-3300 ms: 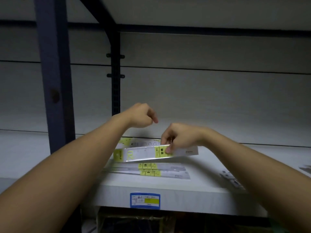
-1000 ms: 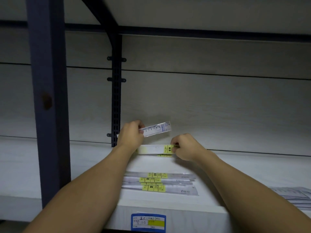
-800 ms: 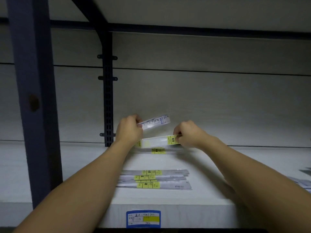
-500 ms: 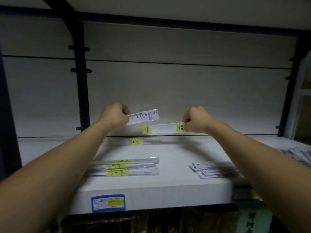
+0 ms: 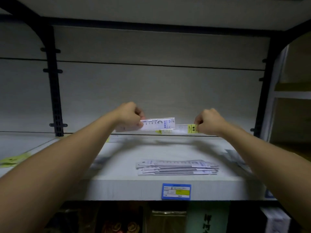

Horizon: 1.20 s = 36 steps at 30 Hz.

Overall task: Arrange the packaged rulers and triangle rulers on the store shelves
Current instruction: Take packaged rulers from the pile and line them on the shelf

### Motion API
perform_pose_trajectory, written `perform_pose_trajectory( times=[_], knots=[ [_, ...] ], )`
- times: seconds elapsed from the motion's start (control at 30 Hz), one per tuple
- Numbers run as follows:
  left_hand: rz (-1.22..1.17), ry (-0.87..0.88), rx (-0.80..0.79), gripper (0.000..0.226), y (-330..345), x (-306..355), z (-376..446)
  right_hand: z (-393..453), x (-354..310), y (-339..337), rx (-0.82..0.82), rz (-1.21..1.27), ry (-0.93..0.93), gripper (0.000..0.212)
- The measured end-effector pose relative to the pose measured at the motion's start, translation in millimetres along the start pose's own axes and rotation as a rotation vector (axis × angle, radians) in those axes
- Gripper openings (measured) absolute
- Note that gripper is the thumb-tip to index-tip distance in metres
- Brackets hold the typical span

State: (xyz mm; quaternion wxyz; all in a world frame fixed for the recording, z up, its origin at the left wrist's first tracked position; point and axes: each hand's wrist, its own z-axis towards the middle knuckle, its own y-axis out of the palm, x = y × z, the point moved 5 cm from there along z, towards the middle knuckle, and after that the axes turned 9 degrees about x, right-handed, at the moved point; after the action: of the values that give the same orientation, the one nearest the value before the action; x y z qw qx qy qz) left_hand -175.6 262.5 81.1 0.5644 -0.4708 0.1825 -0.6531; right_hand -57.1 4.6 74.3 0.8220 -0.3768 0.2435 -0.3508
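Above the white shelf (image 5: 168, 187), the left hand (image 5: 129, 113) grips a clear blue-labelled packaged ruler (image 5: 158, 123); the right hand (image 5: 208, 121) pinches a yellow-labelled packaged ruler (image 5: 183, 128). Both lie left-right, over the near stack of blue-labelled rulers (image 5: 176, 167).

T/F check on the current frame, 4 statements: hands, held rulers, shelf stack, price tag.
1. The left hand grips a packaged ruler. True.
2. The right hand is empty. False: it pinches a yellow-labelled ruler.
3. A stack of rulers lies on the shelf below the hands. True.
4. The blue price tag hangs on the back wall. False: it sits on the shelf's front edge.
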Motion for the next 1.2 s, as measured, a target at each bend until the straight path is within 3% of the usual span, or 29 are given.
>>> perform_pose_trajectory(
  times=[0.17, 0.4, 0.57, 0.73, 0.83, 0.97, 1.2],
  knots=[
    [-0.103, -0.056, -0.22, 0.014, 22.8, 22.0, -4.6, 1.7, 33.8, -3.8, 0.018, 0.026, 0.045, 0.027],
    [-0.234, 0.068, -0.652, 0.019, 56.1, 69.7, -25.0, 6.4, 55.8, -14.8, 0.023, 0.0, 0.053, 0.017],
    [-0.114, 0.092, -0.804, 0.015, 83.3, 85.5, -44.2, 8.9, 55.6, -26.4, 0.039, 0.0, 0.012, 0.014],
    [0.14, 0.168, -0.734, 0.011, 89.8, 89.4, -45.5, 8.9, 53.6, -21.6, 0.015, -0.005, 0.015, 0.016],
    [0.125, 0.12, -0.784, 0.024, 85.9, 91.0, -48.9, 9.9, 50.5, -16.6, -0.002, 0.004, 0.001, 0.014],
    [0.122, 0.126, -0.82, 0.025, 82.5, 92.5, -53.0, 10.2, 45.4, -11.5, -0.027, 0.001, -0.031, 0.02],
    [0.114, 0.088, -0.677, 0.022, 66.6, 82.9, -45.3, 8.6, 32.1, -9.4, -0.042, 0.053, -0.097, 0.016]
  ],
)
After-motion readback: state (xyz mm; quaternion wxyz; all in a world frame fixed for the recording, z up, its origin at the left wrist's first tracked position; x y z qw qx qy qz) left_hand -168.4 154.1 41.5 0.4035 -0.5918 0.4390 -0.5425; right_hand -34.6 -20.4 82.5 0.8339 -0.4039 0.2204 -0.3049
